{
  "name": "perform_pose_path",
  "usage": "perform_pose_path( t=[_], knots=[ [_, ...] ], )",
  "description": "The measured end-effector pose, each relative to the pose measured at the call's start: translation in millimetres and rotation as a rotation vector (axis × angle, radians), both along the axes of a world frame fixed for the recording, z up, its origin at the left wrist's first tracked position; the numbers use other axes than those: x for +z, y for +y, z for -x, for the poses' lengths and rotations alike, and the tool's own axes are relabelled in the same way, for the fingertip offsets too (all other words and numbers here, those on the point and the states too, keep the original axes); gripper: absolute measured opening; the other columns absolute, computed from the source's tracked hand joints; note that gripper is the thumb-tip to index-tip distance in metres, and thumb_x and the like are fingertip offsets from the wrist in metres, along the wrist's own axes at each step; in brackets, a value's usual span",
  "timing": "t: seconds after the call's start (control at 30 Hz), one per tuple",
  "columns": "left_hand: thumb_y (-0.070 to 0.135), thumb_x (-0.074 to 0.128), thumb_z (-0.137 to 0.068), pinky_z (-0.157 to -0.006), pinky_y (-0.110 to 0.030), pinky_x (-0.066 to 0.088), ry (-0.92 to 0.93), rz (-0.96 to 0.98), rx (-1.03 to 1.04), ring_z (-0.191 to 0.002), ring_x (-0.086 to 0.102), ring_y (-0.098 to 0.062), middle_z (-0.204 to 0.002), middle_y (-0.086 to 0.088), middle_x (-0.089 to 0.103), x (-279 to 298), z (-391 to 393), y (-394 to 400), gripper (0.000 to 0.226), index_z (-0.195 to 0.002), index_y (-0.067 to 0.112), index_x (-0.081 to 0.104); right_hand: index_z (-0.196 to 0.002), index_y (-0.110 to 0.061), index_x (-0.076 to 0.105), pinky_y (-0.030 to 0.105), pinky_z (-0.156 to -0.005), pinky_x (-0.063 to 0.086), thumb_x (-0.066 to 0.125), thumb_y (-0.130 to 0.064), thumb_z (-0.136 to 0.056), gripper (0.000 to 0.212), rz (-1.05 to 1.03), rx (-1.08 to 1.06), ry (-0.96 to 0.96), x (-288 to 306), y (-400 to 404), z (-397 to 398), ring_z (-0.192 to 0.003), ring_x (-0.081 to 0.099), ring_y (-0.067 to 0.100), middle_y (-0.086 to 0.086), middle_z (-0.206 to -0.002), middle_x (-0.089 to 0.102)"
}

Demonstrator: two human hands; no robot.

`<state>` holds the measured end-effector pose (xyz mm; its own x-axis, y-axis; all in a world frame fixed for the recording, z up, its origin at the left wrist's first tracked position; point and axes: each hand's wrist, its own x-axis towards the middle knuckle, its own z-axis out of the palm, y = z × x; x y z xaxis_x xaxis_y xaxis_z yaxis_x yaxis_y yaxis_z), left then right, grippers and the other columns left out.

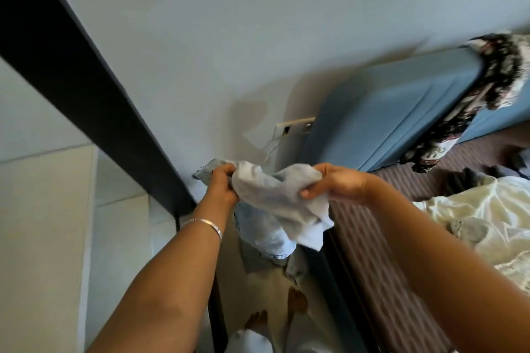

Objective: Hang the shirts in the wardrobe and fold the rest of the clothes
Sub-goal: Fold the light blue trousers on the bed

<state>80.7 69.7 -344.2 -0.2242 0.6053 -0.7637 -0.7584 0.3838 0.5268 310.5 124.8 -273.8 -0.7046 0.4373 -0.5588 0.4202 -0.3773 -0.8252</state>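
Both arms are reaching forward and up from the bottom of the frame, forearms bare, with a thin bracelet (pixel 207 224) sitting on the left wrist. The left hand (pixel 220 183) is curling its fingers round one bunched end of a pale blue-grey garment (pixel 275 200), and the right hand (pixel 337 184) is pinching the other end between thumb and fingers, so the cloth is stretching between them around the middle of the view. The rest of it is drooping toward 6 o'clock, hanging just above the floor near the person's bare feet (pixel 275 315).

At 9 to 10 o'clock a dark wardrobe edge (pixel 86 89) is running diagonally, close beside the left hand. At 3 o'clock the bed (pixel 381 226) with its striped cover is sitting right next to the right forearm, with a cream garment (pixel 481 215) lying on it. A blue headboard (pixel 387 112) and a floral cloth (pixel 487 89) are sitting at 2 o'clock. Open wall is filling 12 o'clock
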Motion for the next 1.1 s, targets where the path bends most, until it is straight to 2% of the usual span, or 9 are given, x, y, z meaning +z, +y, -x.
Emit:
perform_pose_path(
  t=[0.13,0.23,0.33,0.43,0.53,0.7,0.83,0.93,1.1],
  knots=[
    [0.001,0.033,-0.087,-0.061,-0.031,0.054,0.082,-0.198,-0.186,-0.06,0.063,-0.027,-0.063,-0.015,0.064,55,-32,6,0.029,-0.074,-0.003,0.058,-0.139,-0.028,0.047,0.053,-0.113,0.029,0.073,-0.075,-0.054,0.101,0.094,-0.128,-0.107,4,-2,-23,-0.13,0.047,0.029,0.004,-0.138,0.055],
    [0.002,0.045,-0.08,-0.054,-0.024,0.048,0.178,-0.319,-0.378,-0.053,0.053,-0.02,-0.052,-0.007,0.054,91,-66,2,0.015,-0.068,0.001,0.053,-0.146,-0.021,0.033,0.05,-0.106,0.039,0.072,-0.085,-0.032,0.136,0.205,-0.491,-0.016,6,-5,-30,-0.124,0.052,0.031,0.013,-0.135,0.052],
    [0.004,0.066,-0.055,-0.058,-0.021,0.046,0.502,-0.571,-0.743,-0.064,0.056,-0.014,-0.07,-0.004,0.059,110,-106,-5,0.032,-0.087,0.005,0.061,-0.13,-0.007,0.056,0.042,-0.092,0.051,0.055,-0.082,-0.065,0.1,0.172,-0.58,0.294,34,-7,-28,-0.104,0.064,0.031,0.018,-0.114,0.065],
    [0.006,0.068,-0.064,-0.081,-0.019,0.05,0.918,-0.818,-1.037,-0.095,0.061,-0.007,-0.103,0.002,0.065,119,-146,-8,0.056,-0.118,0.012,0.058,-0.106,-0.009,0.07,0.035,-0.08,0.054,0.074,-0.059,-0.066,0.065,-0.009,-0.612,0.366,82,-9,-35,-0.087,0.069,0.024,0.014,-0.097,0.072],
    [0.014,0.059,-0.072,-0.065,-0.025,0.045,1.178,-0.938,-1.216,-0.074,0.056,-0.017,-0.072,0.004,0.057,120,-177,-12,0.011,-0.075,0.022,0.051,-0.108,-0.015,0.057,0.027,-0.065,0.054,0.075,-0.018,-0.077,0.036,-0.3,-0.657,0.174,109,-12,-62,-0.077,0.069,0.015,0.004,-0.091,0.069],
    [0.008,0.068,-0.077,-0.061,-0.027,0.044,1.033,-1.133,-1.445,-0.066,0.055,-0.008,-0.07,0.006,0.057,111,-207,-9,0.029,-0.087,0.028,0.049,-0.076,-0.01,0.057,0.028,-0.057,0.049,0.064,0.004,-0.073,0.016,-0.59,-0.852,-0.18,112,-26,-109,-0.064,0.056,0.02,0.006,-0.067,0.056],
    [0.03,0.078,-0.076,-0.067,-0.028,0.053,0.842,-1.22,-1.128,-0.075,0.067,-0.006,-0.082,0.003,0.073,115,-221,12,0.015,-0.087,0.021,0.072,-0.067,-0.009,0.064,0.026,-0.052,0.048,0.06,0.01,-0.064,0.019,-0.625,-1.039,-0.227,128,-49,-167,-0.052,0.056,0.02,0.006,-0.056,0.058],
    [0.037,0.08,-0.074,-0.065,-0.027,0.051,1.031,-1.218,-0.849,-0.072,0.064,-0.008,-0.081,0.003,0.069,114,-242,31,0.026,-0.086,0.016,0.07,-0.07,-0.011,0.07,0.025,-0.051,0.051,0.053,0.015,-0.061,0.033,-0.618,-1.143,-0.176,144,-75,-212,-0.055,0.06,0.022,0.005,-0.06,0.062],
    [0.063,0.08,-0.059,-0.103,-0.035,0.035,1.084,-0.923,-0.672,-0.127,0.039,-0.02,-0.139,-0.007,0.038,108,-283,40,0.1,-0.137,0.014,0.041,-0.073,-0.004,0.062,0.024,-0.05,0.049,0.05,0.004,-0.04,0.036,-0.593,-1.304,0.058,162,-125,-279,-0.057,0.058,0.024,0.011,-0.065,0.059]
  ],
)
